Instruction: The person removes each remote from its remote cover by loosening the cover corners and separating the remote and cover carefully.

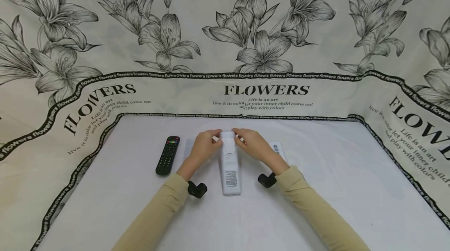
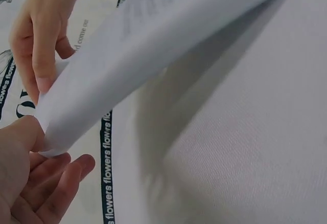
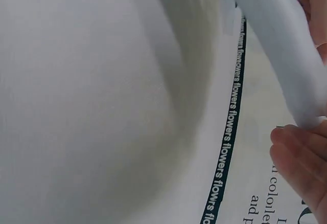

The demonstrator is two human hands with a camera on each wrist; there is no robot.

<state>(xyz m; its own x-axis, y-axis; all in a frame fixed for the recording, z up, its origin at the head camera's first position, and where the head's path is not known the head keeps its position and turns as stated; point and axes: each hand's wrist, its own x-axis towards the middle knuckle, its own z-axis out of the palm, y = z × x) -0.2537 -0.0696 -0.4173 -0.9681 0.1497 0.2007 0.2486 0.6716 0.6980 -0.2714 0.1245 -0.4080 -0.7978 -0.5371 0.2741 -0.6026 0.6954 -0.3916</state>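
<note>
A white remote control (image 1: 230, 165) lies back side up between the hands, with a printed label toward its near end. My left hand (image 1: 204, 147) pinches the left side of its far end. On the opposite side, my right hand (image 1: 254, 145) grips the same end with thumb and fingers. In the left wrist view that end of the remote is raised off the table, with a shadow beneath. The right wrist view has the right-hand fingertips (image 3: 286, 142) against the remote's end.
A black remote (image 1: 167, 155) with coloured buttons lies to the left. Another white remote (image 1: 276, 148) is partly hidden behind the right wrist. Something pale (image 1: 189, 147) lies behind the left hand. Floral cloth (image 1: 267, 94) borders the white table (image 1: 123, 204).
</note>
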